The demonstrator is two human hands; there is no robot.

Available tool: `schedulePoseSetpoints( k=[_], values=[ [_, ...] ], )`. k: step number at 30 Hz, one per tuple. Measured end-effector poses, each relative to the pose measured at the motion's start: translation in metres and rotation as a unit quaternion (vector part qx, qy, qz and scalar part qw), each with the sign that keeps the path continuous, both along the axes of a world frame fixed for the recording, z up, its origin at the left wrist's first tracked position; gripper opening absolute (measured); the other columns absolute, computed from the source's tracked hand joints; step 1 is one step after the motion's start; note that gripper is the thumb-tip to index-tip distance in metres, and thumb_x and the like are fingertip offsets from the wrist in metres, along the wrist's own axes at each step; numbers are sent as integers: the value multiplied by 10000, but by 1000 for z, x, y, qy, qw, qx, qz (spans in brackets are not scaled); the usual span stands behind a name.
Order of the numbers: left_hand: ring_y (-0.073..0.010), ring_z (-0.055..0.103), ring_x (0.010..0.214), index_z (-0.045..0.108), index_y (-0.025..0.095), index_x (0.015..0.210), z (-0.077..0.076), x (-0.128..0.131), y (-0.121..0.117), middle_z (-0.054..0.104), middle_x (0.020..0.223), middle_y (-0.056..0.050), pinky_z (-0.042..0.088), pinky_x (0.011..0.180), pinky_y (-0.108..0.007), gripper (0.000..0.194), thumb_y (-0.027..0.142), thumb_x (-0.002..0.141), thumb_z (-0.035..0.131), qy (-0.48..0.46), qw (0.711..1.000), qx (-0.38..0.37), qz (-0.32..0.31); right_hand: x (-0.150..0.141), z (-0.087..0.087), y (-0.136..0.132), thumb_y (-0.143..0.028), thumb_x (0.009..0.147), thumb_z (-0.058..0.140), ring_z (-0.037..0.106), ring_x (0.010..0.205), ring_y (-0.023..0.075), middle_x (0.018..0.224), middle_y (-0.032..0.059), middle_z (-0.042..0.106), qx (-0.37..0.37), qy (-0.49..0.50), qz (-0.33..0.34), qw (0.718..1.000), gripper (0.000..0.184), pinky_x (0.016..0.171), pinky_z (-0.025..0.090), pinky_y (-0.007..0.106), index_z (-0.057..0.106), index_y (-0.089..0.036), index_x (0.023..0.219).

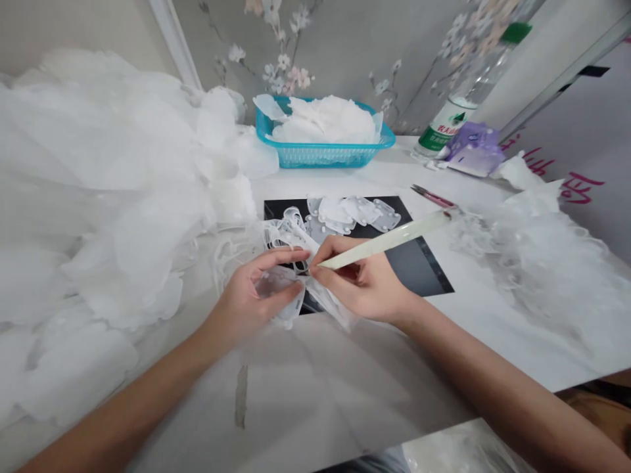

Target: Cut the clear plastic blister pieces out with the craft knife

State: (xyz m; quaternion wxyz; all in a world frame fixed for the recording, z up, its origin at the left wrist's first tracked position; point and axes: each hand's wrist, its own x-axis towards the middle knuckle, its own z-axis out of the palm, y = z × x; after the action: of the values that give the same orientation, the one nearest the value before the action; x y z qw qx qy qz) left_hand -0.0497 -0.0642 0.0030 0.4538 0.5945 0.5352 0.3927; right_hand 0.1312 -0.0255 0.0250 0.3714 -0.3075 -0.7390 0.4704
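The left hand [246, 299] pinches a translucent white plastic tab [279, 284] while the right hand [359, 282] grips a long cream rod [389, 240] above a black mat [417, 263].

This looks like a homely craft workroom: grey wallpaper printed with pale blossoms [335, 46] runs behind a long white desk [345, 394], which carries a mound of sheer white pieces [108, 184], a teal plastic basket [320, 156] heaped with more, and a clear plastic water bottle with a green cap [458, 79].
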Motion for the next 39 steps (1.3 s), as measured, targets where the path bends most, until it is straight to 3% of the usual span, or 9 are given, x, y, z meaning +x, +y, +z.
schedulePoseSetpoints(
  k=[7, 11, 20, 25, 28, 31, 34, 37, 39],
  values=[
    [-253, 546, 1213, 668, 280, 1125, -4, -2, 2, 630, 1248, -43, 535, 840, -255, 374, 363, 763, 709, 1, 1000, 3, -13, -1, -1, -2, -100, 760, 497, 334, 451, 39, 548, -40, 444, 12, -18, -3, 1000, 95, 391, 264, 168, 522, -138, 677],
    [-255, 588, 1148, 670, 251, 1108, -3, -1, 2, 647, 1202, -63, 530, 853, -280, 360, 352, 763, 702, 8, 1000, 25, -16, -2, -6, -5, -83, 777, 499, 376, 465, 47, 592, -27, 501, 118, -66, -4, 991, 106, 431, 310, 176, 513, -154, 700],
    [-244, 612, 1078, 674, 218, 1046, -1, 4, 3, 658, 1118, -78, 540, 721, -231, 313, 263, 735, 677, -10, 999, 46, -18, -13, -32, -15, -105, 854, 333, 559, 617, 167, 718, 61, 577, 339, -289, -32, 895, 211, 516, 393, 256, 532, -164, 819],
    [-168, 660, 842, 627, 256, 1162, 1, 6, -3, 659, 1098, -44, 528, 651, -213, 473, 218, 694, 685, -10, 1000, 4, -20, -11, -32, -8, -88, 792, 377, 516, 564, 160, 685, 44, 549, 336, -281, -114, 892, 180, 457, 320, 262, 529, -168, 847],
    [-100, 607, 590, 528, 290, 1302, 1, 4, -5, 689, 985, -14, 495, 542, -205, 578, 258, 742, 669, -2, 998, -48, -37, -5, -28, 0, -111, 794, 442, 438, 495, 111, 603, -1, 497, 268, -150, -117, 944, 123, 452, 305, 241, 479, -186, 704],
    [-174, 654, 906, 563, 287, 1260, -1, 0, -3, 657, 1161, -32, 524, 715, -225, 521, 321, 758, 698, -1, 1000, -15, -19, -1, -24, 3, -141, 798, 521, 372, 439, 68, 538, -44, 454, 119, 58, -111, 985, 174, 426, 295, 209, 459, -188, 642],
    [-223, 517, 1226, 584, 279, 1198, -4, -3, 0, 623, 1246, -38, 485, 894, -248, 427, 328, 787, 688, -38, 999, 15, 1, -1, -20, 1, -207, 868, 523, 386, 405, 64, 537, -64, 491, 32, 194, -165, 966, 29, 391, 266, 196, 536, -205, 842],
    [-236, 529, 1215, 588, 262, 1158, -8, -4, 1, 637, 1220, -56, 484, 909, -282, 379, 327, 797, 683, -73, 997, 7, 9, -1, -18, -3, -262, 963, 392, 444, 414, 71, 628, -47, 602, 63, 148, -179, 971, 195, 424, 340, 204, 518, -244, 1111],
    [-245, 581, 1145, 572, 253, 1173, -8, -3, 1, 634, 1222, -72, 503, 878, -303, 418, 330, 782, 698, -97, 995, -7, 19, -2, -18, -5, -241, 960, 375, 513, 502, 81, 724, -10, 649, 125, 51, -157, 978, 186, 519, 415, 224, 553, -225, 1013]
  ],
)
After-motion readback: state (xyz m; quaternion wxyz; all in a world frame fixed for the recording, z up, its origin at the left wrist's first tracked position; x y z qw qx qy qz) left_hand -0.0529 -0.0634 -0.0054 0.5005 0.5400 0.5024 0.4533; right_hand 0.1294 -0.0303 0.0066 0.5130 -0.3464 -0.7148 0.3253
